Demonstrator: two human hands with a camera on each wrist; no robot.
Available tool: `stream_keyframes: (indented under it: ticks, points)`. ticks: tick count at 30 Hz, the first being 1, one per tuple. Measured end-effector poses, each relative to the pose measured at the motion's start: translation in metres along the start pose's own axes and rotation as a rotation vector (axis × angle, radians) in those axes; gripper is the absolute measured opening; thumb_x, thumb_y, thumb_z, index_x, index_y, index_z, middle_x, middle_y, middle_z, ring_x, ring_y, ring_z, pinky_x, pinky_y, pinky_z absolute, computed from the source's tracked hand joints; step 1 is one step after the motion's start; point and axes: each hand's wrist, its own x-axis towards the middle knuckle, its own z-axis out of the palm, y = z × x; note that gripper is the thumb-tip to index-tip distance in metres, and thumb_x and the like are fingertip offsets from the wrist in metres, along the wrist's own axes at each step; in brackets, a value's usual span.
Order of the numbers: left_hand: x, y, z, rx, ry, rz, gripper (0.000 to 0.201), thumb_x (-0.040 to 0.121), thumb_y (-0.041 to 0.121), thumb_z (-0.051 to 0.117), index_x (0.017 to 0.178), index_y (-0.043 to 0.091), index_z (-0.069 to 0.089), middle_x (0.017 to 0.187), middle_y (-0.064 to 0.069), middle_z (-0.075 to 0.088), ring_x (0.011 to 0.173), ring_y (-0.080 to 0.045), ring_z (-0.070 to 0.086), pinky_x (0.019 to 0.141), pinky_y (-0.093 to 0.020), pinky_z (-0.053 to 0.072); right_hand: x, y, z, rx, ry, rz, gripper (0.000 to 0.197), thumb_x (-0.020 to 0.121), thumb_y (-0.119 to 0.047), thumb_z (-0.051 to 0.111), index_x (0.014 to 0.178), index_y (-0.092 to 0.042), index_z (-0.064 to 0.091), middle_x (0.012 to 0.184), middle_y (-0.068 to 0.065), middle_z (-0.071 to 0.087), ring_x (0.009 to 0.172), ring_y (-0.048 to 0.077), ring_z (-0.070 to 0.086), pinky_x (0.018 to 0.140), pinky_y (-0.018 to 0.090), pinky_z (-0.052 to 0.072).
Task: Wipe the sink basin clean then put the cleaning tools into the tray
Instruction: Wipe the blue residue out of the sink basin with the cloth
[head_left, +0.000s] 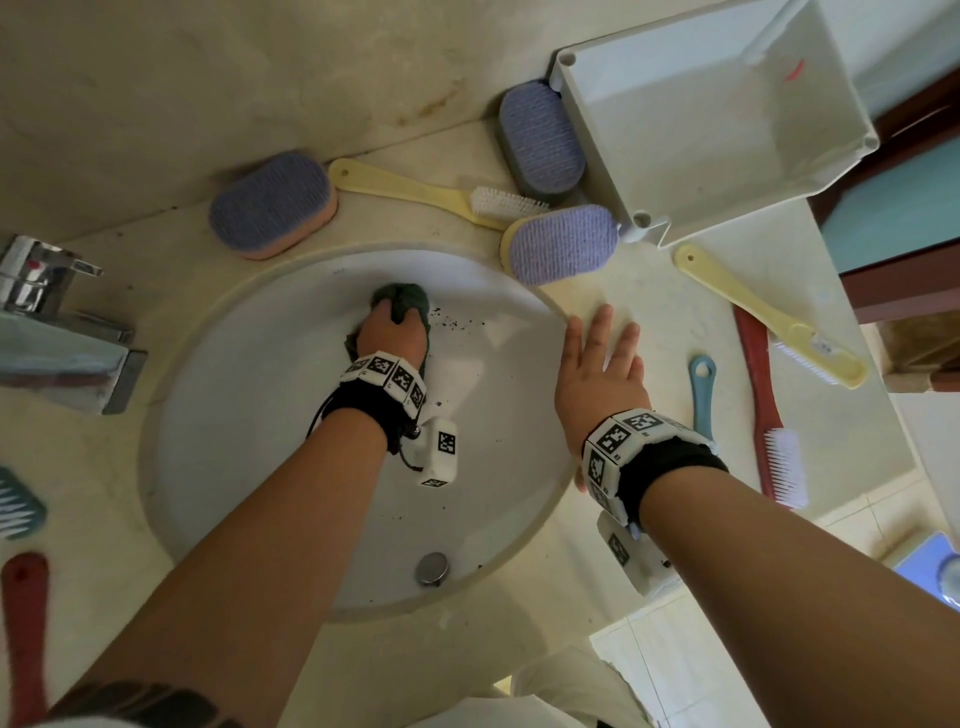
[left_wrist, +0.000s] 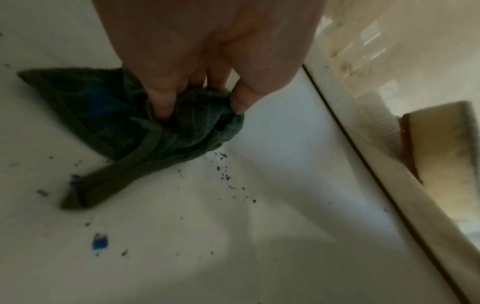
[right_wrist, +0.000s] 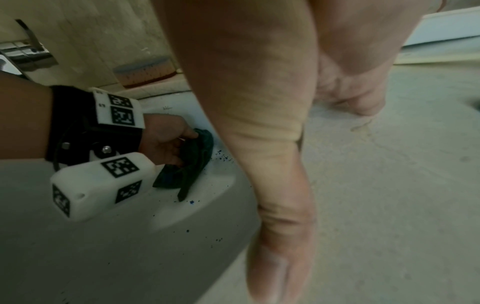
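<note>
My left hand (head_left: 392, 332) grips a bunched dark green cloth (head_left: 402, 301) against the far wall of the white sink basin (head_left: 270, 415). The left wrist view shows fingers and thumb curled into the cloth (left_wrist: 161, 131), with dark specks (left_wrist: 226, 176) on the basin just beside it. My right hand (head_left: 597, 364) lies flat with straight fingers on the counter at the basin's right rim, holding nothing. The white tray (head_left: 727, 130) stands at the back right. Purple scrub pads (head_left: 272, 205) (head_left: 563, 244) (head_left: 540, 135) and long-handled brushes (head_left: 436, 195) (head_left: 769, 312) (head_left: 769, 415) lie on the counter.
A chrome tap (head_left: 47, 322) stands at the left of the basin and the drain plug (head_left: 431, 568) sits near its front. A blue handle (head_left: 702, 395) lies beside my right wrist. A teal brush (head_left: 18, 501) and a red handle (head_left: 26, 623) lie at the left edge.
</note>
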Motion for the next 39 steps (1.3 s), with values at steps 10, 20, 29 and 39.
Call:
stream_keyframes:
  ticks: [10,20,29,39]
  points:
    - [-0.027,0.003,0.037,0.647,-0.277,0.384,0.069,0.087,0.019,0.047,0.150,0.017,0.019,0.158,-0.016,0.007,0.145,-0.037,0.008,0.120,-0.047,0.009,0.002,0.000,0.002,-0.010,0.021,0.000,0.108,0.090,-0.009,0.064,0.143,0.001,-0.031,0.147,0.032,-0.035,0.138,0.058,-0.016,0.116,0.058,0.012]
    - [-0.063,-0.041,0.040,0.822,-0.462,0.687,0.060,0.094,0.014,0.048,0.150,0.022,0.028,0.161,-0.005,0.009,0.147,-0.028,0.011,0.114,-0.044,0.031,0.002,0.001,0.004,-0.023,0.053,-0.007,0.103,0.093,-0.007,0.060,0.144,0.002,-0.028,0.148,0.034,-0.032,0.138,0.059,-0.013,0.116,0.058,0.014]
    - [-0.065,-0.011,-0.025,0.289,-0.291,0.438,0.027,0.095,0.015,0.047,0.111,0.013,0.068,0.098,-0.008,0.070,0.084,-0.022,0.063,0.083,-0.032,0.051,0.002,-0.002,0.002,0.003,0.033,0.012,0.100,0.094,-0.009,0.058,0.145,-0.001,-0.028,0.149,0.030,-0.034,0.139,0.056,-0.016,0.116,0.057,0.013]
    - [-0.027,-0.054,-0.138,0.639,0.051,0.585,0.027,0.084,0.010,0.058,0.104,0.019,0.073,0.092,-0.012,0.071,0.081,-0.033,0.064,0.077,-0.035,0.049,0.001,-0.004,-0.002,0.007,-0.005,0.023,0.106,0.091,-0.010,0.062,0.145,-0.002,-0.029,0.148,0.030,-0.035,0.139,0.056,-0.017,0.117,0.057,0.010]
